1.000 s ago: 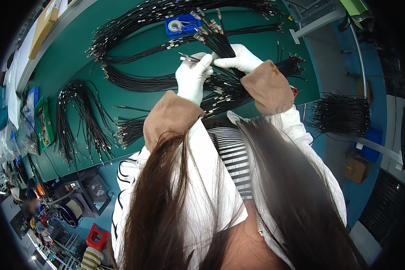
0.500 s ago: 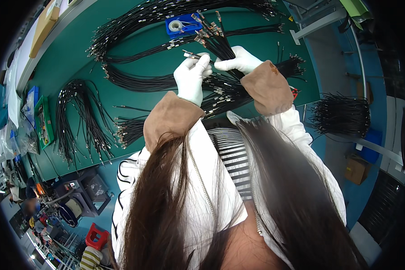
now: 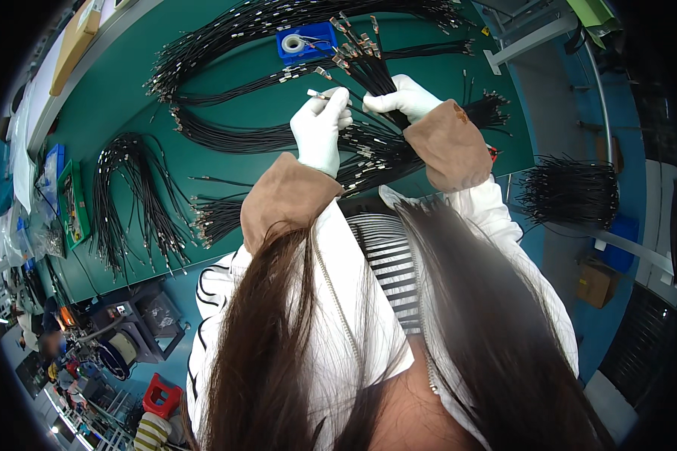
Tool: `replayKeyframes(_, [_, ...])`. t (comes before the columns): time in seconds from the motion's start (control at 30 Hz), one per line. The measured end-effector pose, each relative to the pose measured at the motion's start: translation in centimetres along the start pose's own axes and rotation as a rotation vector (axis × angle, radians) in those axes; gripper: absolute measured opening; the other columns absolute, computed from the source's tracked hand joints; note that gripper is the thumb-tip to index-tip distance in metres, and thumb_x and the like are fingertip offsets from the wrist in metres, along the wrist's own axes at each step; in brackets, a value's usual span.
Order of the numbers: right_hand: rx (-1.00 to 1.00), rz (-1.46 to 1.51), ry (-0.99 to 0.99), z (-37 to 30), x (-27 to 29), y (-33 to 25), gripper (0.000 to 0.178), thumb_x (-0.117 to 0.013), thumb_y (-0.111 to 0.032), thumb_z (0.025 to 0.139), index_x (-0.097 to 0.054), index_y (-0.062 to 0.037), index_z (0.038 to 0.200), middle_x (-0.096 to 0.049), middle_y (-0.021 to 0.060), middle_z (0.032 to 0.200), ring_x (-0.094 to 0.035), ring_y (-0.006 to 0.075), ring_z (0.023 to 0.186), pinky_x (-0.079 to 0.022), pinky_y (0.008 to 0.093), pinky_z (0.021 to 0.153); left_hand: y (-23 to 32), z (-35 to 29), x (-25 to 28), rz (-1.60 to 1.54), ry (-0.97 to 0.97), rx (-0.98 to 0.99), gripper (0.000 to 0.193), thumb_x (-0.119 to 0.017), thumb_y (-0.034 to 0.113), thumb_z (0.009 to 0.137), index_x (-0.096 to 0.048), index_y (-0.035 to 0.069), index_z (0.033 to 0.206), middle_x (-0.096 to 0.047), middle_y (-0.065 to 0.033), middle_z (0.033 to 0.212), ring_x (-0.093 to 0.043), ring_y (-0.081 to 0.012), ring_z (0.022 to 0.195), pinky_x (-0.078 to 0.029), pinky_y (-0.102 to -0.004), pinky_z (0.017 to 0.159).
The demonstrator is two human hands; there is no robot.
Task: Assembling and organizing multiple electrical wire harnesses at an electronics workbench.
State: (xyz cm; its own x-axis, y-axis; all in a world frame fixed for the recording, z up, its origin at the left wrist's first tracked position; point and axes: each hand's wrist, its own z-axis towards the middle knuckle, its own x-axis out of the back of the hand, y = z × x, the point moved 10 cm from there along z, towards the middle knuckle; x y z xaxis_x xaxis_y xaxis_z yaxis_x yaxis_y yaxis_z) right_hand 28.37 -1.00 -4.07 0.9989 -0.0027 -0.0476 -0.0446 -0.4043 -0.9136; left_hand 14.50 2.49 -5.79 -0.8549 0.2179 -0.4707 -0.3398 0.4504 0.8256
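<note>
Clearly, the right hand (image 3: 406, 100) grips a cable bundle (image 3: 372, 71); the left hand (image 3: 320, 131) (white-gloved) pinches a white-tipped cable (image 3: 315, 94).

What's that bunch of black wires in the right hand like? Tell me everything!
The bunch of black wires is many thin strands, plastic-coated by their look. Its far ends fan out into small tips, some whitish, some coppery. The white-gloved right hand grips it lower down. It slants up and leftward over the green table; I can't make out its near end.
</note>
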Motion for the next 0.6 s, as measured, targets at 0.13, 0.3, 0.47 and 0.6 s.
replayKeyframes(0.13, [-0.012,-0.025,-0.016,0.1,0.0,0.3,0.021,-0.074,-0.019,0.077,-0.068,-0.0004,0.084,-0.063,0.0014,0.077,-0.056,0.0107,0.073,-0.042,0.0259,0.073,0.1,-0.1,-0.1,0.0,-0.004,-0.007,0.028,-0.07,0.016,0.085,-0.062,-0.004,0.103,-0.061,-0.0028,0.084,-0.054,-0.006,0.067,-0.046,-0.0183,0.059])
replayKeyframes(0.3, [-0.011,-0.011,0.009,0.2,0.2,0.7,0.022,-0.077,-0.018,0.074,-0.067,-0.0018,0.085,-0.062,0.0002,0.077,-0.055,0.0097,0.073,-0.042,0.0252,0.071,0.0,-0.1,-0.1,0.029,0.018,-0.007,0.026,-0.071,0.014,0.084,-0.06,-0.002,0.102,-0.06,-0.0024,0.083,-0.054,-0.0063,0.066,-0.046,-0.0184,0.059])
replayKeyframes(0.47, [0.0,-0.092,-0.013,0.5,-0.3,0.7,0.023,-0.081,-0.015,0.07,-0.067,-0.0033,0.084,-0.062,-0.0006,0.076,-0.055,0.0092,0.073,-0.042,0.0251,0.07,-0.9,0.4,0.7,-0.041,0.019,0.032,0.022,-0.07,0.011,0.084,-0.059,-0.001,0.099,-0.059,-0.003,0.083,-0.055,-0.0084,0.066,-0.048,-0.0202,0.06])
replayKeyframes(0.6, [-0.009,-0.119,-0.016,0.7,-0.2,1.0,0.026,-0.083,-0.016,0.067,-0.067,-0.0036,0.084,-0.063,-0.0003,0.078,-0.056,0.009,0.074,-0.042,0.0248,0.07,-1.0,0.7,0.8,-0.052,-0.015,0.02,0.019,-0.069,0.009,0.085,-0.059,-0.001,0.098,-0.06,-0.0037,0.085,-0.056,-0.0089,0.067,-0.049,-0.021,0.061])
